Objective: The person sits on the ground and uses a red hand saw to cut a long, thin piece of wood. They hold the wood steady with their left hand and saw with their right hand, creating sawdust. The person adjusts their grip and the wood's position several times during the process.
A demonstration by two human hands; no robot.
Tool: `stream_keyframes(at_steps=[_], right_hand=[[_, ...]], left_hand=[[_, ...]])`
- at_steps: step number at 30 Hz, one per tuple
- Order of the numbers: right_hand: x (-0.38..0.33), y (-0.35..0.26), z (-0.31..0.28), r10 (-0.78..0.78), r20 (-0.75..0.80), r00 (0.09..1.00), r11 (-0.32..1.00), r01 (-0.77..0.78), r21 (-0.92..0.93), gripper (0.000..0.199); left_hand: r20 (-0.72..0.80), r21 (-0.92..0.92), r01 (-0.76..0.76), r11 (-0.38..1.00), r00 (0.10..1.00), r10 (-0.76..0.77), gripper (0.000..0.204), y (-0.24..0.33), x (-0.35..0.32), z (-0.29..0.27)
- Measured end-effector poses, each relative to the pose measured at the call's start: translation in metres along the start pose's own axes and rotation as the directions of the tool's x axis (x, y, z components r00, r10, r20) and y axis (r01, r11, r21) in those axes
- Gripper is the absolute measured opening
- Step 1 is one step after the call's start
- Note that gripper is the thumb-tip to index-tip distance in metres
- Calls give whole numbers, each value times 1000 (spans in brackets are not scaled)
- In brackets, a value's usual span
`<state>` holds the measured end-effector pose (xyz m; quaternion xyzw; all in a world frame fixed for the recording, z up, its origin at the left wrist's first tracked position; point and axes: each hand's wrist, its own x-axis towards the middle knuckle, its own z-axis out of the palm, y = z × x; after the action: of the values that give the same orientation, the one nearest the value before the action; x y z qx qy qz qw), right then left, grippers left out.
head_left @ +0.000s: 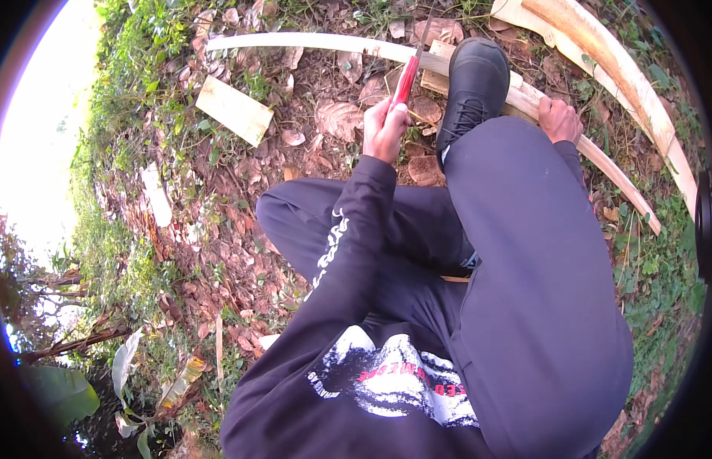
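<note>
A long pale wooden strip point(317, 41) lies across the ground at the top of the view. In my left hand point(386, 128), fingers wrapped round the red handle, is a saw point(406, 81). Its narrow dark blade points away from me and crosses the strip beside my shoe; whether the teeth touch the wood cannot be made out. My black shoe point(475, 80) presses on the strip just right of the blade. Beyond my raised knee, my right hand point(559, 120) is closed on the strip's right part. A small wooden block point(435, 81) sits under the strip by the shoe.
Wide curved pieces of split wood point(601, 57) lie at the upper right. A short flat board point(234, 110) rests on the leaves at left, with a paler piece point(156, 196) farther left. Dry leaves and green weeds cover the ground. My bent legs point(536, 268) fill the middle.
</note>
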<state>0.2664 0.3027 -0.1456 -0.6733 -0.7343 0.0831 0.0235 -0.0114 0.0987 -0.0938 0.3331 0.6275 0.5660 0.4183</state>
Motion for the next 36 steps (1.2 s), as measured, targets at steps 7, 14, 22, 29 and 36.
stream_keyframes(at_steps=[7,14,22,29,36], right_hand=[[-2,1,-1,-19,38,999,1000,19,-14,48],[0,0,-2,-16,54,998,998,19,-57,49],[-2,3,1,23,15,1000,996,-22,-85,49],[-4,1,1,44,-32,998,997,-46,-63,52],[-8,17,-6,-303,-41,952,934,305,187,45]], left_hand=[[-70,-81,176,981,981,-182,38,-7,-130,-37],[20,188,-88,978,996,85,23,5,-2,7],[-18,72,-6,997,1000,7,18,16,-102,-23],[-31,148,-61,987,997,67,24,14,-30,-6],[-196,-223,-180,958,971,137,21,109,-104,-59]])
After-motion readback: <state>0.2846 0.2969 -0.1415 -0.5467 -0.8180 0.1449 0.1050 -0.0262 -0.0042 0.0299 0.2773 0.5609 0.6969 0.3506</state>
